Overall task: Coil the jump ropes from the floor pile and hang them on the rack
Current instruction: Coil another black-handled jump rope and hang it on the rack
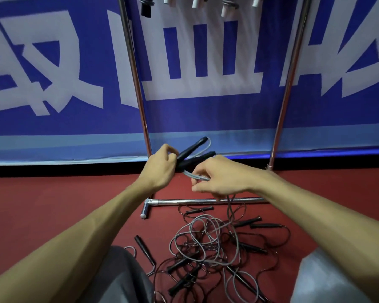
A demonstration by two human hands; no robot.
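My left hand (160, 169) grips the two black handles (193, 154) of one jump rope, held together and pointing up to the right. My right hand (219, 176) pinches that rope's grey cord (196, 176) just below the handles; the cord trails down to the floor. A tangled pile of jump ropes (212, 248) with black handles and grey and dark cords lies on the red floor below my hands. The metal rack (138, 88) stands in front of me, its base bar (206, 201) on the floor. Coiled ropes (227, 6) hang at the rack's top edge.
A blue banner with large white characters (53, 73) covers the wall behind the rack. The rack's right upright (290, 84) slants up from the floor. My grey-trousered knees (123, 278) sit at the bottom on either side of the pile.
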